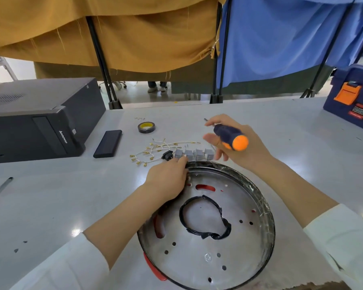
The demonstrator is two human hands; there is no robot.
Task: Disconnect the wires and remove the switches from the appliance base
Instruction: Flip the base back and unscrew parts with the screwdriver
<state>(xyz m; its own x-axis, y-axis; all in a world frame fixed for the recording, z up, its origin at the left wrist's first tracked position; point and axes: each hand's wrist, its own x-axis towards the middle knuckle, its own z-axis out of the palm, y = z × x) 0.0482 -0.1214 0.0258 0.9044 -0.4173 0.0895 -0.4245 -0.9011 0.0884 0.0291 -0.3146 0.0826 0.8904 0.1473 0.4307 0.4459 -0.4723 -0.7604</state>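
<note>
We've got the left hand (pixel 168 177) on the appliance base (pixel 210 245) far rim, fingertips pinching the leftmost of the switches (pixel 194 154). Right hand (pixel 235 141) hovers just above w/ fingers curled round the screwdriver (pixel 231 136).

**Count on your bench**

You have four grey switches (pixel 194 154) in a row, one black socket (pixel 167 154) to their left, one round appliance base (pixel 208 227) near you, one bundle of white wires (pixel 155 150), one screwdriver (pixel 228 137), one tape roll (pixel 146 127), one computer case (pixel 36 120) far left and one toolbox (pixel 352 97) far right
</note>
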